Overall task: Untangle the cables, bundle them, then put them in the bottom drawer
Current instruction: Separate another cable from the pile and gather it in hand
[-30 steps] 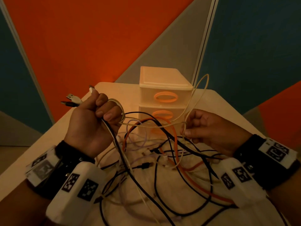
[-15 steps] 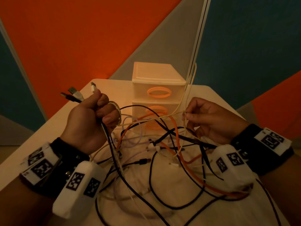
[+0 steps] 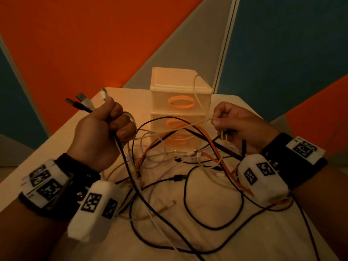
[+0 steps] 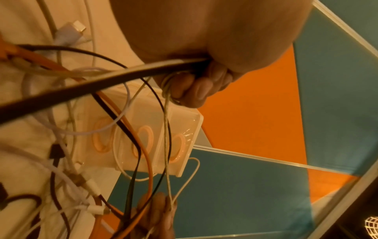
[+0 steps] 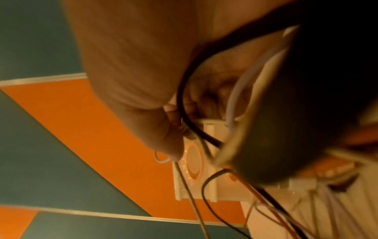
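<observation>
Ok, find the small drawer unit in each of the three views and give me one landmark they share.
Head: the drawer unit stands upper centre, at the table's far edge between the two hands.
Left wrist: the unit lies tipped on its side, centre-left, below the left hand, cables across it.
Right wrist: it shows centre-low, part hidden behind the right hand and cables.
Shared landmark: its orange oval handles.

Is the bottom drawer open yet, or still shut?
It looks shut. The bottom drawer sits flush with the two above it in the drawer unit, though crossing cables partly hide its front.
</observation>
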A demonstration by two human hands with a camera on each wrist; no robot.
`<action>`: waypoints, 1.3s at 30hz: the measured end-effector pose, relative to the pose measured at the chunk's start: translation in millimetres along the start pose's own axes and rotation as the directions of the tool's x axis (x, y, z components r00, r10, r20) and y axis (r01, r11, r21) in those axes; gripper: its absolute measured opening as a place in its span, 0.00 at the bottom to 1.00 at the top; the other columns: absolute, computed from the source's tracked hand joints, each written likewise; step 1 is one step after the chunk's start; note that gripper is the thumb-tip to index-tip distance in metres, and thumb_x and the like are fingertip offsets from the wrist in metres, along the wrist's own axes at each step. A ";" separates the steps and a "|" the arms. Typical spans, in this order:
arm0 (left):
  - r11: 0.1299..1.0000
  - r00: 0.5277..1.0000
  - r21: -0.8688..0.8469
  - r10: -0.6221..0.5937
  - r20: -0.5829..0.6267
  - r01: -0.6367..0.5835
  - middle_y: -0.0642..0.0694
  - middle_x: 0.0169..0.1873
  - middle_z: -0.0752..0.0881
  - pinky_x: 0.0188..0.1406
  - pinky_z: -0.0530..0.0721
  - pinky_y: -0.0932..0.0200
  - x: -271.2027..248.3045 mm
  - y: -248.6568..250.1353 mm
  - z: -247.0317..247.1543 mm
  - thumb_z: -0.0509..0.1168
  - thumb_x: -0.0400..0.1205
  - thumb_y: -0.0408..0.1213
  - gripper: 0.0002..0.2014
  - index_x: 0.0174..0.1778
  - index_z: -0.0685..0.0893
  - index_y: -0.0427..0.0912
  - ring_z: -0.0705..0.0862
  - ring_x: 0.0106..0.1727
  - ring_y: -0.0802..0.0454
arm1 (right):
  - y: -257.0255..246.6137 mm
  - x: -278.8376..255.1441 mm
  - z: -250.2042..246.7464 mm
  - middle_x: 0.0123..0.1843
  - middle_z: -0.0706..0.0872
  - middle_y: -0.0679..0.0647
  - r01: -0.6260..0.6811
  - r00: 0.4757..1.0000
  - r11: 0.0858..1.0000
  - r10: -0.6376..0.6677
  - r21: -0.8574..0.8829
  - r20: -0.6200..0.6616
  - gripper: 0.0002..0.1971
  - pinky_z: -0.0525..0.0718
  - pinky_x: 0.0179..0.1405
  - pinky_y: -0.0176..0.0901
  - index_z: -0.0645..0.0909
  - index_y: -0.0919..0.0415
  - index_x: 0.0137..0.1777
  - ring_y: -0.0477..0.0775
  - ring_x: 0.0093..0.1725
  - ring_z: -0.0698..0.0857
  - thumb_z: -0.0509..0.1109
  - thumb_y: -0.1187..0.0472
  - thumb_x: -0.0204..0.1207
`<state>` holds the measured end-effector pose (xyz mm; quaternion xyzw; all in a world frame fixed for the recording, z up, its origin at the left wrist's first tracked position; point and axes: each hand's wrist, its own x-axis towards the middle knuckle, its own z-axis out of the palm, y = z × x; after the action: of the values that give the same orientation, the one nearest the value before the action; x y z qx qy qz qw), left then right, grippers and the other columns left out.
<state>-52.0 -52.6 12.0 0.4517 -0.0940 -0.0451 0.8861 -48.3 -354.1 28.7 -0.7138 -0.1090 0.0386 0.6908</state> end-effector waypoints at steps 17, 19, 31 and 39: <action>0.999 0.998 0.024 0.030 -0.055 -0.029 0.52 0.26 0.58 0.24 0.64 0.62 4.8 6.8 -9.2 0.52 0.91 0.50 0.22 0.31 0.68 0.47 0.59 0.25 0.54 | -3.5 -14.3 -8.2 0.40 0.82 0.49 0.257 0.964 0.855 -0.195 -0.450 0.179 0.16 0.82 0.42 0.43 0.76 0.57 0.46 0.55 0.40 0.81 0.69 0.78 0.67; 0.998 0.998 0.055 0.029 -0.058 -0.026 0.52 0.25 0.58 0.24 0.63 0.62 4.1 5.3 -7.9 0.52 0.91 0.50 0.21 0.32 0.68 0.46 0.58 0.25 0.54 | -9.3 -13.8 -7.7 0.42 0.83 0.50 0.344 0.934 0.757 -0.337 -0.555 0.119 0.15 0.83 0.43 0.50 0.76 0.56 0.45 0.63 0.44 0.82 0.71 0.77 0.71; 0.983 0.990 0.181 0.000 0.139 -0.025 0.48 0.26 0.53 0.27 0.55 0.55 -8.6 -3.3 12.7 0.51 0.90 0.45 0.20 0.32 0.65 0.44 0.56 0.23 0.53 | 8.6 -19.1 10.6 0.43 0.76 0.54 0.266 0.956 0.810 -0.291 -0.522 0.036 0.17 0.82 0.31 0.43 0.72 0.58 0.47 0.46 0.31 0.78 0.65 0.82 0.73; 0.987 0.989 0.161 -0.049 0.139 0.026 0.49 0.23 0.58 0.27 0.57 0.55 -7.0 -1.4 9.1 0.52 0.90 0.46 0.20 0.32 0.65 0.44 0.58 0.22 0.52 | -0.4 -14.8 20.7 0.38 0.79 0.54 0.154 0.865 0.674 -0.446 -0.722 -0.232 0.09 0.79 0.30 0.44 0.72 0.57 0.48 0.47 0.30 0.79 0.64 0.72 0.76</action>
<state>-60.7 -59.5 15.2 0.5182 -0.1518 -0.0863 0.8373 -67.1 -336.9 26.8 -0.8803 -0.0940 -0.2634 0.3832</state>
